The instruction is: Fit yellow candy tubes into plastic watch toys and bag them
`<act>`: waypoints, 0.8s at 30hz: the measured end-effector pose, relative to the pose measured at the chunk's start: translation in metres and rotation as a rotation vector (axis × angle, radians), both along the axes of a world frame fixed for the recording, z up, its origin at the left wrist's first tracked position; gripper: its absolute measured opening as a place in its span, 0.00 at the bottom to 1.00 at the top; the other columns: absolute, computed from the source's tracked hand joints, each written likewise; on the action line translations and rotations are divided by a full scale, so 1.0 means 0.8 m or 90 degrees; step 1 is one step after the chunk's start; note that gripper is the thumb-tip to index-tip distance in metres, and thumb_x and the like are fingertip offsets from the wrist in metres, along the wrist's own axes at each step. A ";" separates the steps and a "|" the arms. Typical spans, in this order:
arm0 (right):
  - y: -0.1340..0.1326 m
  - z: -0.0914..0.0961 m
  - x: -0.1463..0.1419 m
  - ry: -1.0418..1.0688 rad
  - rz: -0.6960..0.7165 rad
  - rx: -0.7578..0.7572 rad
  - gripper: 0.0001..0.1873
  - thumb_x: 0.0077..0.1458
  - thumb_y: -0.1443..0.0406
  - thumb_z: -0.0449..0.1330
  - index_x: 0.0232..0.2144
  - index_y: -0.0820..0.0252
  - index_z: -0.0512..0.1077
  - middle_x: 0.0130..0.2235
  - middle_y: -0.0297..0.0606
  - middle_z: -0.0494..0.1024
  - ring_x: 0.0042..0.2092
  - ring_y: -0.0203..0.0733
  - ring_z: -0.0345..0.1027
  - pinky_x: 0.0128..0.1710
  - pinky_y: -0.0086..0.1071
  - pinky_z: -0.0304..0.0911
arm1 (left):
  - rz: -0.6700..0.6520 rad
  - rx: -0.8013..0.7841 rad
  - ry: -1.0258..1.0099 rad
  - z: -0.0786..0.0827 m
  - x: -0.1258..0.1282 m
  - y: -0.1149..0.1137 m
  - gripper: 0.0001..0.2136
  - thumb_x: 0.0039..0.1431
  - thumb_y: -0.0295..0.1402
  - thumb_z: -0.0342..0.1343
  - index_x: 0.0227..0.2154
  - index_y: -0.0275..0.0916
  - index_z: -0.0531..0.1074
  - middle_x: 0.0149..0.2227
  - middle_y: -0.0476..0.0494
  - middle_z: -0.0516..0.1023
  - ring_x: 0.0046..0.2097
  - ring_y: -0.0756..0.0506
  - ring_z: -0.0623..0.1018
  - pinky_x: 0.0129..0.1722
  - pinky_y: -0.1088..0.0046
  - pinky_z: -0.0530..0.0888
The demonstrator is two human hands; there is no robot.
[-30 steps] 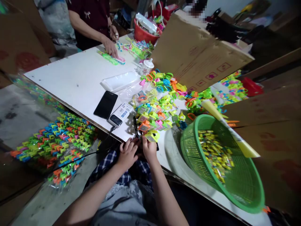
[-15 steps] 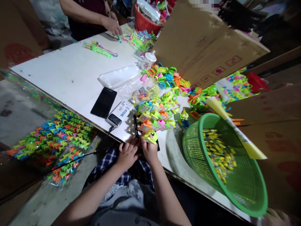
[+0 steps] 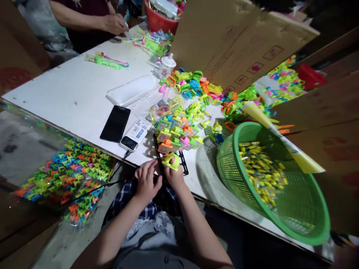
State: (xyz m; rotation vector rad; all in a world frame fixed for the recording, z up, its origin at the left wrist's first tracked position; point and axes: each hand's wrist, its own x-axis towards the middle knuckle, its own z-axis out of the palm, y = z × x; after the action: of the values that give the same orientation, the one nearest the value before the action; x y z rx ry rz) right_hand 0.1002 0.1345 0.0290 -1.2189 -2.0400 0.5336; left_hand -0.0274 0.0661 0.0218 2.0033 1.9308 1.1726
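Both my hands meet at the near edge of the white table (image 3: 73, 93). My right hand (image 3: 174, 177) pinches a yellow-green plastic toy ring (image 3: 171, 161) over a black rack (image 3: 183, 167) that carries a row of coloured toy rings (image 3: 175, 132). My left hand (image 3: 146, 181) is curled beside it, fingers bent against the rack's near end; what it grips is hidden. A heap of loose coloured plastic rings (image 3: 196, 93) lies just beyond.
A tilted green basket (image 3: 297, 213) of small wrapped pieces sits on the right. A black phone (image 3: 115, 123) and a power bank (image 3: 135, 134) lie left of the rack. Cardboard (image 3: 230, 41) stands behind. Another person's hands (image 3: 113, 24) work at the far side. Bags of coloured parts (image 3: 67, 168) lie on the floor.
The view has shifted so everything sits higher and more to the left. My hands stay together at the rack with the yellow-green ring. The other person's hand left the green pieces.
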 end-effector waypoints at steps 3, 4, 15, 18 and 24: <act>0.002 -0.003 0.000 0.011 0.034 0.022 0.13 0.59 0.65 0.47 0.42 0.61 0.68 0.40 0.47 0.76 0.44 0.45 0.70 0.42 0.39 0.67 | 0.061 0.093 -0.008 0.023 -0.010 0.018 0.19 0.60 0.36 0.48 0.53 0.34 0.64 0.46 0.35 0.72 0.47 0.41 0.70 0.48 0.65 0.61; 0.002 -0.003 0.000 0.012 0.043 0.031 0.13 0.59 0.65 0.47 0.42 0.61 0.68 0.40 0.48 0.76 0.44 0.46 0.69 0.43 0.40 0.67 | 0.058 0.111 -0.007 0.030 -0.013 0.024 0.19 0.59 0.36 0.48 0.52 0.34 0.64 0.46 0.35 0.72 0.46 0.41 0.70 0.47 0.65 0.61; 0.007 0.023 -0.004 0.001 0.114 -0.019 0.14 0.61 0.65 0.46 0.40 0.64 0.69 0.37 0.47 0.74 0.40 0.46 0.65 0.42 0.40 0.65 | -0.065 0.093 0.028 0.045 -0.031 0.054 0.26 0.53 0.41 0.59 0.55 0.42 0.64 0.43 0.42 0.63 0.44 0.44 0.68 0.47 0.65 0.64; 0.011 0.025 -0.005 -0.019 0.137 -0.033 0.12 0.61 0.66 0.47 0.38 0.64 0.69 0.35 0.46 0.73 0.38 0.45 0.64 0.40 0.38 0.64 | -0.114 0.094 0.028 0.044 -0.034 0.062 0.30 0.53 0.43 0.59 0.57 0.42 0.60 0.46 0.41 0.63 0.47 0.43 0.68 0.49 0.65 0.64; 0.020 0.024 -0.009 0.009 0.152 -0.060 0.11 0.57 0.69 0.50 0.41 0.66 0.68 0.37 0.46 0.74 0.41 0.45 0.64 0.43 0.38 0.63 | -0.086 0.070 0.002 0.051 -0.031 0.070 0.19 0.54 0.41 0.60 0.48 0.44 0.68 0.44 0.44 0.63 0.46 0.45 0.68 0.48 0.67 0.64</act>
State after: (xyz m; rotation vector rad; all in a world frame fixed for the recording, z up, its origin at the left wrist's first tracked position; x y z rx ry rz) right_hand 0.0930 0.1502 0.0481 -1.0261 -2.1841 0.7566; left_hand -0.0520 0.1223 0.0624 2.1537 1.7359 1.2661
